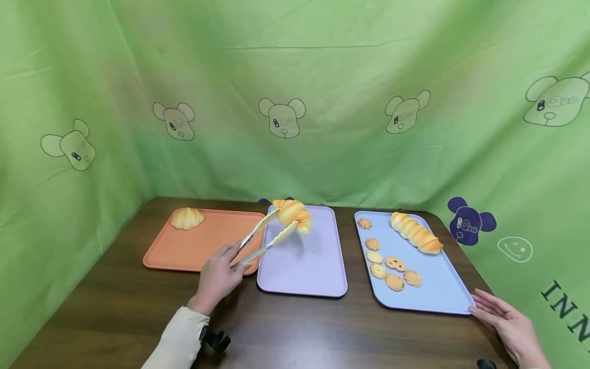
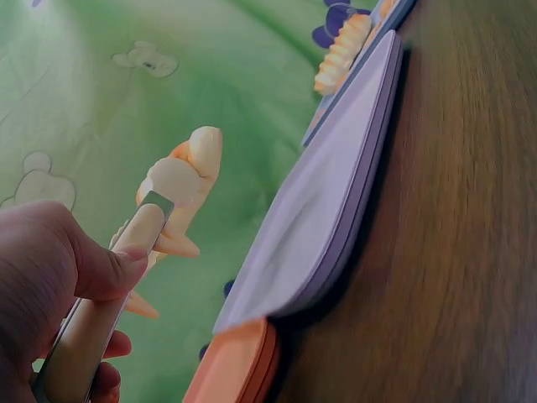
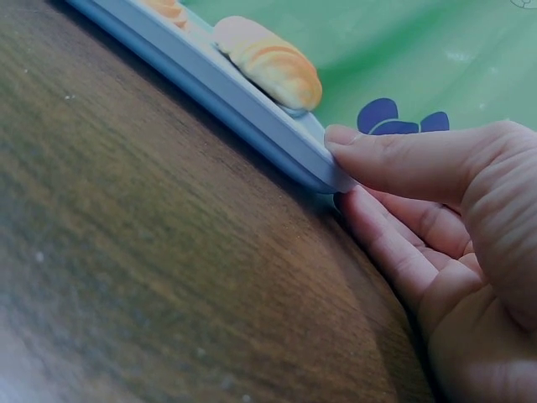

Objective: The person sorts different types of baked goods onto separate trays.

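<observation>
The left grip (image 1: 219, 275) holds tongs (image 1: 279, 238) clasping a croissant (image 1: 291, 212) ahead of it, above the lilac tray (image 1: 304, 269), likely to keep fingers off; the right grip (image 1: 509, 324) pinches the near corner of the blue tray (image 1: 440, 289), presumably steadying it; beyond that grip, the tray bears cookies (image 1: 412, 278) and a loaf (image 1: 416, 234); beyond the left grip, leftward, an orange tray (image 1: 218, 233) bears a bun (image 1: 187, 219).

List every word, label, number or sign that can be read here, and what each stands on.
"INN": dark capitals on the green curtain, at right; anything further is cut off by the picture's edge.
Winking smiley sign: same curtain, no words.
Marks on the pale bear heads and purple bear head: too small and blurred.
</observation>
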`<state>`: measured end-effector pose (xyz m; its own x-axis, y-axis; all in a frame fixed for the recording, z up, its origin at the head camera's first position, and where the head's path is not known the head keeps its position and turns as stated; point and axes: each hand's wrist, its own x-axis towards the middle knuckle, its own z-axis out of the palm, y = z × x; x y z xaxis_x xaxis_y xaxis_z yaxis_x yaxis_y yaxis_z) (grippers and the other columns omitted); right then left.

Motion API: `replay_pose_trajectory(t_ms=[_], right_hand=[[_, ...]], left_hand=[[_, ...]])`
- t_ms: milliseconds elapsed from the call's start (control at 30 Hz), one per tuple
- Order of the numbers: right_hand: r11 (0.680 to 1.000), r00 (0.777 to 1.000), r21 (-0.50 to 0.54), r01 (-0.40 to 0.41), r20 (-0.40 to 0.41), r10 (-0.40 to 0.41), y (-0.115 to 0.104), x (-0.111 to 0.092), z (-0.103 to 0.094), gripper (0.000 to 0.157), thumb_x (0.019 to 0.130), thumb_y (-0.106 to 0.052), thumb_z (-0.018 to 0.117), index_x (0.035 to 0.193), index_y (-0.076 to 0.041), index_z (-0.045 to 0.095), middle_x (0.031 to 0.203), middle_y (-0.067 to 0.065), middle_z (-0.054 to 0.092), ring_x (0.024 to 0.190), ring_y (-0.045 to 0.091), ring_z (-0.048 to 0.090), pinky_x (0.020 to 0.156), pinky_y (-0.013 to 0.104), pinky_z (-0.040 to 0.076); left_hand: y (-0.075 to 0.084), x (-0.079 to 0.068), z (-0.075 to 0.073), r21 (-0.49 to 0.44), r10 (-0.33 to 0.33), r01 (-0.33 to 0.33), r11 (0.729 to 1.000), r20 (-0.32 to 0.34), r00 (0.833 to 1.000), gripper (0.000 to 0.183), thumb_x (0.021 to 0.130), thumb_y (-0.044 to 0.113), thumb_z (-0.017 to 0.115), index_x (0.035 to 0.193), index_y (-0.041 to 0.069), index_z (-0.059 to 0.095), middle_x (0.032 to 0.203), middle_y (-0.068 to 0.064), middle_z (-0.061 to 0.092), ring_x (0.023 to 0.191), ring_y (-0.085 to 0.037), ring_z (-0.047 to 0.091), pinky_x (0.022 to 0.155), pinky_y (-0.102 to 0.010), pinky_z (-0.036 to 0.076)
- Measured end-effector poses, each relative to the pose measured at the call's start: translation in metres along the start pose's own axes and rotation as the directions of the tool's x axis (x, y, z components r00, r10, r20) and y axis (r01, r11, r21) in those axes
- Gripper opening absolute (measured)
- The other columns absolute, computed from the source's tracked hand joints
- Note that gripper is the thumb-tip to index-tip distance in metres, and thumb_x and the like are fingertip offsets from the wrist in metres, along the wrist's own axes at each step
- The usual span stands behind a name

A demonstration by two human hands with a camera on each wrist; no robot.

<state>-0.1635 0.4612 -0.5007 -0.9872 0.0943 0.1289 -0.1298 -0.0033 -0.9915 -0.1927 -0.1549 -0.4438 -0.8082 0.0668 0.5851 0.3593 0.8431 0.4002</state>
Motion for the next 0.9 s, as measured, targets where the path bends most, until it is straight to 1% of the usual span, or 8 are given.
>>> replay_pose_trajectory(t_ms=[133,333,467,533,767,900], right_hand=[[1.000,1.000,-0.012,-0.006,-0.008,0.006,-0.001,0.001,0.000,0.052,0.090,0.014,0.063,0.109,-0.032,0.074,0.100,-0.017,0.072,0.091,-0.006,0.066,0.073,0.010,0.048],[1.000,1.000,0.011,0.006,-0.007,-0.006,0.000,-0.001,0.000,0.052,0.089,0.016,0.062,0.109,-0.030,0.075,0.100,-0.016,0.073,0.091,-0.005,0.066,0.074,0.010,0.049],[1.000,1.000,0.010,-0.004,-0.005,0.004,0.001,-0.002,0.000,0.052,0.089,0.016,0.063,0.110,-0.030,0.075,0.100,-0.015,0.073,0.091,-0.005,0.066,0.074,0.011,0.049],[1.000,1.000,0.011,-0.010,-0.005,0.010,0.001,-0.003,0.000,0.052,0.089,0.016,0.063,0.110,-0.030,0.075,0.101,-0.016,0.073,0.091,-0.005,0.066,0.074,0.011,0.049],[0.999,1.000,0.035,0.001,0.000,-0.001,0.000,0.000,0.000,0.052,0.088,0.017,0.062,0.111,-0.028,0.075,0.103,-0.016,0.072,0.091,-0.004,0.067,0.074,0.012,0.050],[0.999,1.000,0.037,0.002,0.002,-0.002,-0.001,0.000,0.000,0.051,0.088,0.017,0.062,0.111,-0.028,0.075,0.103,-0.016,0.072,0.091,-0.004,0.067,0.074,0.012,0.050]], left_hand=[[-0.007,-0.005,-0.009,0.020,-0.022,0.023,1.000,-0.015,1.000,0.056,0.074,0.018,0.088,0.124,-0.001,0.068,0.099,-0.013,0.068,0.074,-0.029,0.065,0.061,-0.047,0.052],[-0.015,-0.017,-0.019,0.032,-0.097,0.096,0.995,0.029,0.995,0.058,0.077,0.020,0.086,0.128,0.000,0.066,0.103,-0.013,0.067,0.077,-0.029,0.065,0.061,-0.048,0.051],[-0.021,-0.025,-0.027,0.028,-0.130,0.129,0.991,0.028,0.991,0.057,0.077,0.018,0.086,0.128,0.001,0.066,0.101,-0.013,0.067,0.075,-0.031,0.065,0.058,-0.049,0.050],[-0.025,-0.027,-0.031,0.033,-0.137,0.136,0.990,0.028,0.990,0.058,0.077,0.017,0.086,0.128,0.001,0.066,0.100,-0.013,0.067,0.073,-0.031,0.065,0.057,-0.050,0.049],[-0.038,-0.029,-0.045,0.078,-0.171,0.167,0.983,0.053,0.984,0.056,0.080,0.020,0.084,0.129,0.000,0.065,0.100,-0.013,0.066,0.074,-0.034,0.065,0.058,-0.054,0.049],[-0.047,-0.031,-0.052,0.093,-0.204,0.198,0.976,0.059,0.977,0.056,0.081,0.020,0.082,0.129,-0.001,0.064,0.102,-0.014,0.066,0.073,-0.038,0.064,0.057,-0.055,0.048]])
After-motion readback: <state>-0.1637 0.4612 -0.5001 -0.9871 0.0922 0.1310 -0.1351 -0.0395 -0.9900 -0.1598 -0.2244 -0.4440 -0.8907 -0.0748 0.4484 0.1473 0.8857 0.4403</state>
